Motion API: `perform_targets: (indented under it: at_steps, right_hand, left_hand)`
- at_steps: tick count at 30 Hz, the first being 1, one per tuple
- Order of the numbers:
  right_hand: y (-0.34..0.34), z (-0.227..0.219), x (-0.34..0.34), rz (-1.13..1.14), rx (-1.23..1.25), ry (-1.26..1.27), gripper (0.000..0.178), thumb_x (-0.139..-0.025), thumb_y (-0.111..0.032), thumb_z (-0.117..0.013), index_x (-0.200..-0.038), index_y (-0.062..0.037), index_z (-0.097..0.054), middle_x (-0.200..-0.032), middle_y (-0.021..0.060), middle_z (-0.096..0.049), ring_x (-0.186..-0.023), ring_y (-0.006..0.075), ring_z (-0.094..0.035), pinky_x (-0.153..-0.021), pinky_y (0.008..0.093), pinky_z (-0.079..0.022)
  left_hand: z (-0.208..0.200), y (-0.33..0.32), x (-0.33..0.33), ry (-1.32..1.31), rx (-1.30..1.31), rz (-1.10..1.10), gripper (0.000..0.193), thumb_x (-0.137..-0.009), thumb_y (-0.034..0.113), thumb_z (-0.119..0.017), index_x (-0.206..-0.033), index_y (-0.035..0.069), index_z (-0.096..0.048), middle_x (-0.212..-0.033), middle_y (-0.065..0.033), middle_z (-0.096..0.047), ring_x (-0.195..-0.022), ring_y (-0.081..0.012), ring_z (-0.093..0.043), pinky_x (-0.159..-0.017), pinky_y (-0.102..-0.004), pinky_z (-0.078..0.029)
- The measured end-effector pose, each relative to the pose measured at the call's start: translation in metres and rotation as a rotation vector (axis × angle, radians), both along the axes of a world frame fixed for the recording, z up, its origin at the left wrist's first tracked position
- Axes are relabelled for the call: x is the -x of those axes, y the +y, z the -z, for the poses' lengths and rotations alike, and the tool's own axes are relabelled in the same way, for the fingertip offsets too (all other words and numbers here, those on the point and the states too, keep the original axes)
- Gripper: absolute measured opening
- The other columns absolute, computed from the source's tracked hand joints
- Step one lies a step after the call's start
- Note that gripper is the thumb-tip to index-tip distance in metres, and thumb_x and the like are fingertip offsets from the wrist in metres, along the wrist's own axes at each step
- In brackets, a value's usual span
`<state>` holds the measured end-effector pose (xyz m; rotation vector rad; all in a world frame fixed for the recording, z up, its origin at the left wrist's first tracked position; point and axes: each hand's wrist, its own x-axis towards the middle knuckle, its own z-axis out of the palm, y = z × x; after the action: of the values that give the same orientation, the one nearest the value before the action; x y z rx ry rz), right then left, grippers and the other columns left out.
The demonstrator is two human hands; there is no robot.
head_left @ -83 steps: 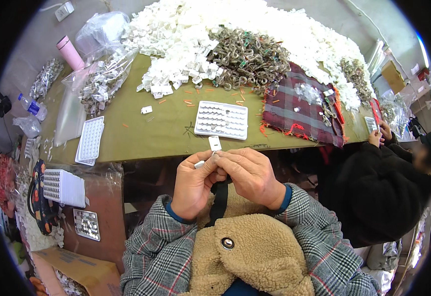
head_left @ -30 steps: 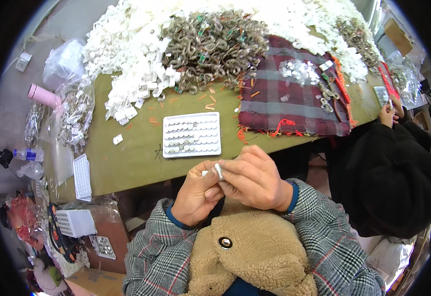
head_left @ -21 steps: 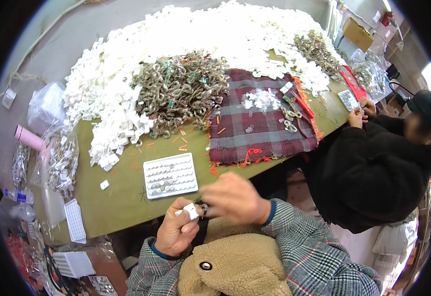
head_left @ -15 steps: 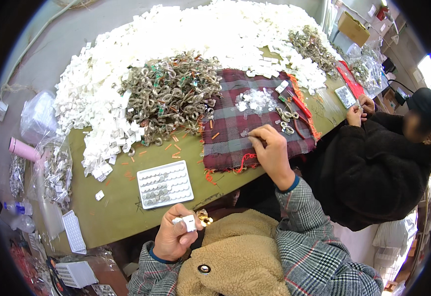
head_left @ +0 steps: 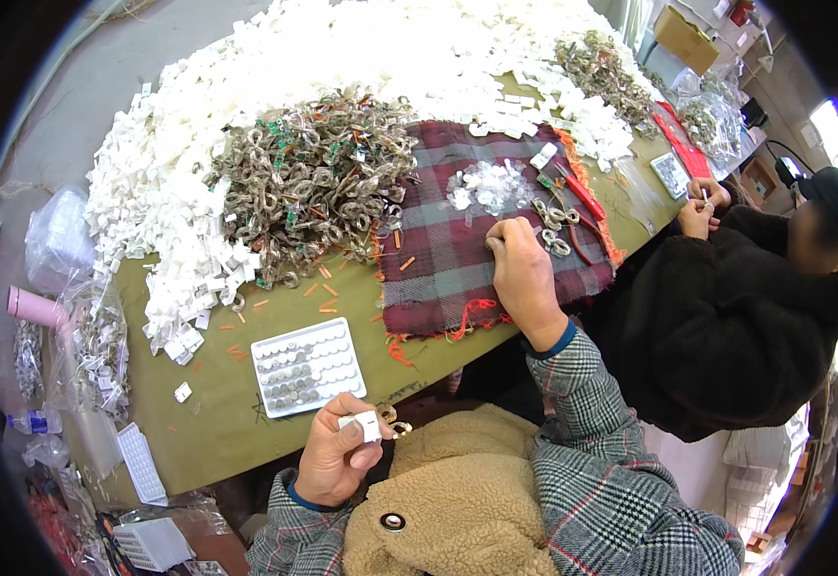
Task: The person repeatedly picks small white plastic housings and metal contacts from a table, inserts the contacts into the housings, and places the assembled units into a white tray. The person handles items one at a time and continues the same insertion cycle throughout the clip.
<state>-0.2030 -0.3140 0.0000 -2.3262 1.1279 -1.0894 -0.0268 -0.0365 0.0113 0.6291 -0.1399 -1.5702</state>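
In my left hand (head_left: pixel 331 451), a small white plastic case (head_left: pixel 365 424) is pinched between thumb and fingers. Gold-coloured metal rings (head_left: pixel 395 422) hang at its right side. My right hand (head_left: pixel 526 274) is over the dark red and grey plaid cloth (head_left: pixel 429 288), thumb and fingers pressed together; anything between them is hidden. Just beyond its fingertips lies a heap of small clear plastic pieces (head_left: pixel 489 187). To the right of that hand, a few metal rings (head_left: pixel 555 228) lie beside red-handled pliers (head_left: pixel 584 197).
A white tray (head_left: pixel 342 336) with round silver discs stands before my left hand. Behind it rise a pile of metal rings (head_left: pixel 313 192) and a large heap of white cases (head_left: pixel 179 154). Orange strips (head_left: pixel 328 288) lie scattered. At right, a person in black (head_left: pixel 726 317) handles something small.
My right hand has moved slightly farther toward the clear pieces, and its fingers have drawn together. My left hand keeps its hold on the white case. The whole view has shifted a little.
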Motion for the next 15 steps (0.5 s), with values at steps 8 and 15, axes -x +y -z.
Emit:
perform_targets:
  at_steps: [8,15]
  right_hand:
    - [0.005,-0.013,0.008,-0.143,-0.518,-0.244,0.017,-0.092,0.000,-0.061,-0.107,0.0018,-0.066,-0.073,0.0049,-0.063,-0.059,0.0082,-0.056,-0.056,0.0244,-0.047]
    - [0.008,-0.014,0.020,-0.005,-0.514,-0.179,0.015,-0.088,0.002,-0.064,-0.102,0.0028,-0.068,-0.077,0.0086,-0.065,-0.061,0.0139,-0.063,-0.057,0.0276,-0.049]
  left_hand:
    - [-0.001,0.007,0.003,-0.024,-0.012,0.006,0.027,-0.090,0.020,-0.075,-0.106,0.005,-0.060,-0.093,-0.0182,-0.071,-0.053,-0.0071,-0.048,-0.049,-0.0200,-0.040]
    - [-0.002,0.014,0.000,-0.043,-0.004,-0.010,0.027,-0.091,0.021,-0.075,-0.104,0.005,-0.058,-0.092,-0.0168,-0.069,-0.053,-0.0064,-0.049,-0.049,-0.0191,-0.041]
